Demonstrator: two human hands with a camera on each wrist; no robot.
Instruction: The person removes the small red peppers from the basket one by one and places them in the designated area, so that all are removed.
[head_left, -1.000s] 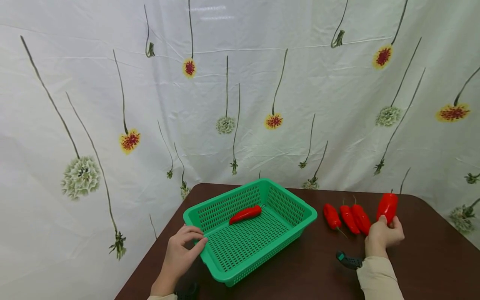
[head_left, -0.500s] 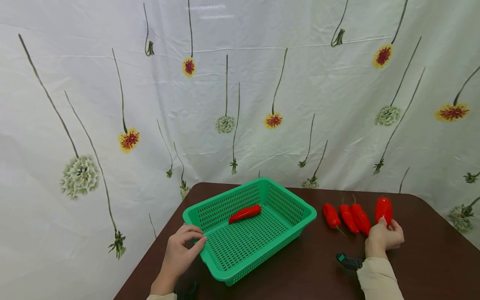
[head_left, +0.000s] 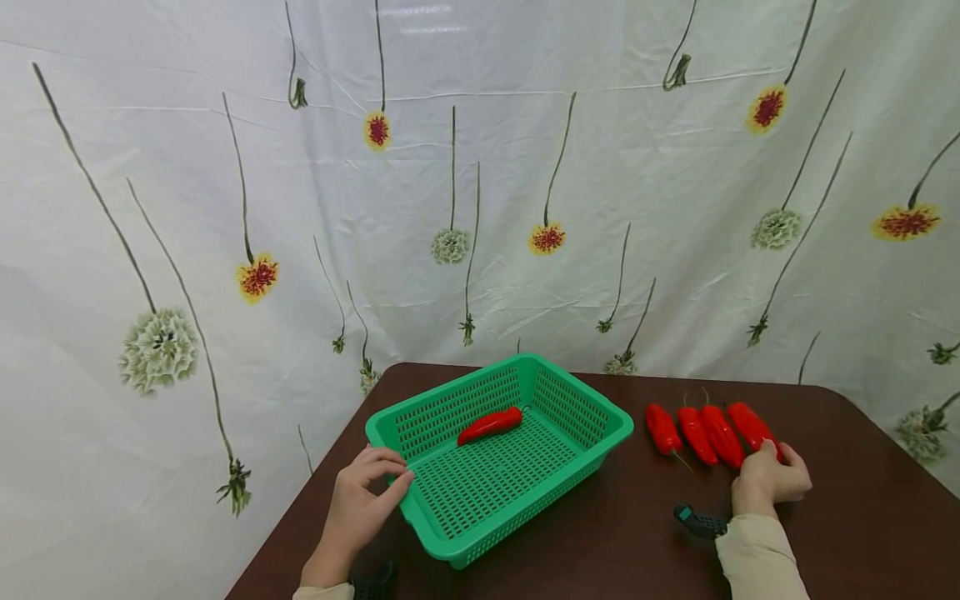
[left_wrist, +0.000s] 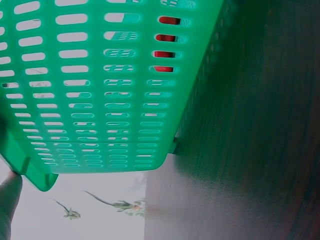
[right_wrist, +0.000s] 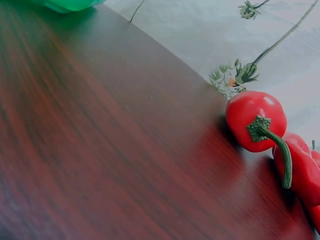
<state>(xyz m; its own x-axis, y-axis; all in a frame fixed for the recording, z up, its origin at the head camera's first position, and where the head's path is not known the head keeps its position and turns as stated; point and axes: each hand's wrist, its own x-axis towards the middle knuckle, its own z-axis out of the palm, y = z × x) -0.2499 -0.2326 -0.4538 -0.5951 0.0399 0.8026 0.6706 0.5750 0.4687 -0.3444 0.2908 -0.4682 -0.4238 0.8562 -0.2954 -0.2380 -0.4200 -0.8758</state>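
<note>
My left hand point(head_left: 360, 500) grips the near-left rim of a green slotted plastic basket point(head_left: 540, 497), its thumb and fingers at the rim. Inside the basket lies one red chili pepper point(head_left: 491, 427); red shows through the slots in the left wrist view. To the right, my right hand point(head_left: 768, 479) holds the near end of another red chili pepper point(head_left: 752, 425), which lies slanted on the table. Several more lie left of it in a row, the leftmost chili pepper point(head_left: 662, 429) with its stem toward me. The right wrist view shows peppers point(right_wrist: 255, 122) but not the hand.
A dark brown wooden table point(head_left: 637, 533) carries everything. Behind it hangs a white curtain point(head_left: 675, 167) printed with flowers. A dark wrist-worn device point(head_left: 699, 522) sticks out left of my right sleeve point(head_left: 757, 554).
My right hand has lowered its chili pepper from upright to lying on the table beside the other peppers. The left hand and basket stay in place.
</note>
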